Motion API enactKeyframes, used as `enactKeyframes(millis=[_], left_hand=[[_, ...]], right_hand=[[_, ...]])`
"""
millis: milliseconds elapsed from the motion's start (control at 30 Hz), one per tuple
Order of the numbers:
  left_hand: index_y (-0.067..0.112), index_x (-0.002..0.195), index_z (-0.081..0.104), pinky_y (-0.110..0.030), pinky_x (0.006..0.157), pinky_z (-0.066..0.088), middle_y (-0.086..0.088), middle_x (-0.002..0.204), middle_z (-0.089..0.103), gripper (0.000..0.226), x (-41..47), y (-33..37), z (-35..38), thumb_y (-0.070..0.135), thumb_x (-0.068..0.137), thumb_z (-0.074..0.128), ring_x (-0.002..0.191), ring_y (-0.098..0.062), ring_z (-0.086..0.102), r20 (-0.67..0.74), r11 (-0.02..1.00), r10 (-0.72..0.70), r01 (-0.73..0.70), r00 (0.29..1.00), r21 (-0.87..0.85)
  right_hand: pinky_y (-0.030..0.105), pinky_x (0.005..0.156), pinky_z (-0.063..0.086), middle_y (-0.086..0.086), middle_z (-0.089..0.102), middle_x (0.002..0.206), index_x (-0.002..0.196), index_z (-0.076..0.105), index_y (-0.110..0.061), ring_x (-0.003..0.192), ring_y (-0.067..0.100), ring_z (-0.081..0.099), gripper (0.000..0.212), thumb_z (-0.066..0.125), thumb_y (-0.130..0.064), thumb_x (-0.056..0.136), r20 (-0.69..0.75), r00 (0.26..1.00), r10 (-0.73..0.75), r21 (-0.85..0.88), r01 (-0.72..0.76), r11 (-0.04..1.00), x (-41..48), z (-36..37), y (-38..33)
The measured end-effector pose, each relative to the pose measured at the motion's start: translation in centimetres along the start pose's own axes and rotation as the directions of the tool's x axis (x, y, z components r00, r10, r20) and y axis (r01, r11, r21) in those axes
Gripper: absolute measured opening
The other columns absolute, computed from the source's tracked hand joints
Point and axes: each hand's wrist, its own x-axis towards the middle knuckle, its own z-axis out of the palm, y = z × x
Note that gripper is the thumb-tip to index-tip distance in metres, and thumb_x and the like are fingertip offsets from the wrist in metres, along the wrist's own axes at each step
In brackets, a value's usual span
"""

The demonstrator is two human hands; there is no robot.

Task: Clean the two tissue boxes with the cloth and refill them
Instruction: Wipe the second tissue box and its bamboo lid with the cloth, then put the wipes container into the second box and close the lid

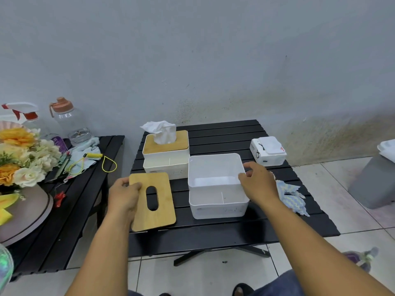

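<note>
Here the left hand (124, 195) pinches the left edge of a bamboo lid (152, 201), thumb on top, holding it flat above the near-left corner of the black slatted table (224, 233). The right hand (259, 184) curls over the right rim of the open, empty white tissue box (218, 186), fingers clasping the wall. A second box (165, 152) (lid on, tissue sprouting) sits just behind to the left. The blue-and-white cloth (291, 196) lies right of the wrist, a tissue pack (268, 150) farther back. Bare slats remain along the near edge.
</note>
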Motion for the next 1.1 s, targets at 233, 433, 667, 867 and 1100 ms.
enactKeyframes(millis=[233,433,667,867,1100], left_hand=[[0.016,0.111,0.059,-0.039,0.081,0.042,-0.001,0.085,0.058,0.009,0.5,-1.3,2.6,0.010,0.104,0.056,0.073,-0.017,0.052,0.031,0.993,-0.054,0.051,0.998,0.104],[0.012,0.120,0.067,-0.045,0.090,0.046,-0.010,0.117,0.066,0.020,1.1,-2.8,4.0,0.017,0.101,0.060,0.105,-0.035,0.058,0.029,0.898,0.111,-0.113,0.993,0.426],[0.003,0.124,0.068,-0.047,0.097,0.044,-0.018,0.126,0.067,0.028,1.2,-3.5,5.0,0.016,0.101,0.061,0.122,-0.042,0.053,0.034,0.801,0.172,-0.160,0.985,0.576],[0.012,0.140,0.060,-0.048,0.101,0.047,-0.014,0.138,0.062,0.043,2.0,-3.8,4.9,0.026,0.100,0.063,0.127,-0.035,0.055,0.040,0.791,0.167,-0.158,0.985,0.591],[0.016,0.140,0.058,-0.045,0.098,0.047,-0.012,0.135,0.062,0.044,2.0,-3.2,5.1,0.033,0.100,0.063,0.124,-0.031,0.056,0.018,0.795,0.221,-0.191,0.975,0.576]], right_hand=[[0.031,0.070,0.044,-0.012,0.065,0.090,0.107,0.065,-0.029,0.089,0.015,0.060,0.018,0.056,-0.037,0.094,0.002,1.000,-0.013,0.058,0.013,0.998,0.2,0.2,0.4],[0.030,0.072,0.040,-0.011,0.066,0.095,0.094,0.069,-0.028,0.092,0.017,0.057,0.024,0.053,-0.046,0.094,-0.157,0.987,0.043,0.078,-0.031,0.996,2.3,-1.9,0.9],[0.041,0.088,0.047,0.007,0.053,0.127,0.118,0.062,-0.027,0.120,0.031,0.046,0.034,0.058,-0.044,0.089,-0.272,0.958,0.093,-0.145,-0.136,0.980,8.7,-3.7,3.0],[0.046,0.100,0.036,0.014,0.037,0.139,0.140,0.041,-0.027,0.128,0.035,0.035,0.077,0.069,-0.062,0.076,-0.185,0.967,0.174,-0.296,-0.223,0.929,12.6,-2.0,4.0],[0.047,0.096,0.041,0.018,0.040,0.132,0.133,0.036,-0.028,0.119,0.039,0.041,0.072,0.075,-0.050,0.077,-0.222,0.960,0.169,-0.278,-0.228,0.933,14.5,0.4,4.7]])
